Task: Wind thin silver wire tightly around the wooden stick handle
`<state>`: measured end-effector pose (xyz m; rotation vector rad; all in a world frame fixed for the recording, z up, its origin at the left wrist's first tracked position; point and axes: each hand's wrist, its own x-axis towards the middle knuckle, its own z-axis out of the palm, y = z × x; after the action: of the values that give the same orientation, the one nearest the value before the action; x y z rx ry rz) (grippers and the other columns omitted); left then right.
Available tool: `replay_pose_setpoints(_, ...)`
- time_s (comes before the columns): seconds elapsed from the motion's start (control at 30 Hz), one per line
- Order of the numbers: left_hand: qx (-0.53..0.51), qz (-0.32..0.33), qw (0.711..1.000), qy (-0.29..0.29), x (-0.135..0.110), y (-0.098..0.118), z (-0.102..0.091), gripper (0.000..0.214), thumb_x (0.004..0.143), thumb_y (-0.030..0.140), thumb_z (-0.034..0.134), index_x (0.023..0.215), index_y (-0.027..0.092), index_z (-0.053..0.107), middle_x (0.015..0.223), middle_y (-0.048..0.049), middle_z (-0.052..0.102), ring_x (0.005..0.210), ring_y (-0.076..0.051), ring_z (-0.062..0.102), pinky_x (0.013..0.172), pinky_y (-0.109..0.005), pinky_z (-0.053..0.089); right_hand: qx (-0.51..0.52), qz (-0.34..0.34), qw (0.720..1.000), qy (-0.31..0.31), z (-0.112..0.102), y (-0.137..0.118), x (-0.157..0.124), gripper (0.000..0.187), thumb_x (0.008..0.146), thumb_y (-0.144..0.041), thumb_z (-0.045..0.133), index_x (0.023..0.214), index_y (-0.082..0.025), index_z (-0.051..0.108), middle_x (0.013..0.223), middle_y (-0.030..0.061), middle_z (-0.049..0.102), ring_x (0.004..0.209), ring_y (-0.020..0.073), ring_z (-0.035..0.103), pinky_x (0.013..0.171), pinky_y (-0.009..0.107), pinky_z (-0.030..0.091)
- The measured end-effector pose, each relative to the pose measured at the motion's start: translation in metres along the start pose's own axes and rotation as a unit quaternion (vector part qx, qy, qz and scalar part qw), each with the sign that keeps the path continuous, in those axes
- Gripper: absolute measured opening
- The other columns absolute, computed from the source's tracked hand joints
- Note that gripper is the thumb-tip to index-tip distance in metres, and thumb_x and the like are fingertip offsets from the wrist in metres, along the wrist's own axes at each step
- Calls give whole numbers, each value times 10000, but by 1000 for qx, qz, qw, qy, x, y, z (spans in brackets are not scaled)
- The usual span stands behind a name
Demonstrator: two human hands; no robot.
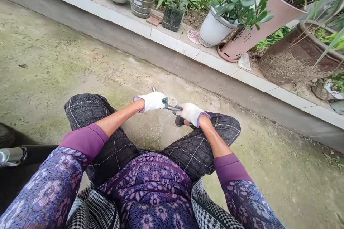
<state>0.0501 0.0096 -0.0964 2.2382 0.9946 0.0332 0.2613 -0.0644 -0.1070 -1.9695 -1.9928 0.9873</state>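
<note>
Both my hands wear white knit gloves with dark palms and purple cuffs, and they meet in front of my knees. My left hand (pixel 156 101) is closed, and a slender metallic-looking bar (pixel 171 108) runs out of its fingers toward the right. Around the other end of that bar are the closed fingers of my right hand (pixel 190 112). Just beyond my left wrist a short shiny end (pixel 153 88) sticks up; whether it belongs to the same bar I cannot tell. The bar's exact kind is too small to make out.
Beneath is a mossy concrete floor (pixel 43 61). Across the front runs a low tiled ledge (pixel 172 44) bearing several potted plants, among them a white pot (pixel 215 27), a pink tall pot (pixel 255 30) and a brown pot (pixel 290 57). A dark object with a chrome part (pixel 12 156) stands at left.
</note>
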Motion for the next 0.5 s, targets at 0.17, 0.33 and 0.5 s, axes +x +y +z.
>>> replay_pose_setpoints(0.17,-250,-40,967,13,-2,5,-3,165,798,241,592,894,149,689,699,-33,659,534,-123,552,476,-219,419,-17,32,988,149,-21,12,-1,288,875,-442,596,967,-211,741,740,14,650,660,155,539,630,263,383)
replay_pose_setpoints(0.33,-314,-40,949,3,-4,8,-9,224,821,279,612,950,133,721,683,-33,642,471,-96,463,438,-210,392,276,36,944,178,-30,-1,-17,502,798,-571,640,1073,-155,705,594,-52,469,481,99,383,443,231,335)
replay_pose_setpoints(0.5,-217,26,974,61,1,-3,-14,215,755,218,603,898,123,733,781,-39,689,636,-123,553,589,-209,444,310,-10,949,-52,-22,-25,-25,544,670,-562,758,1015,-141,747,583,-52,484,442,70,386,383,196,320)
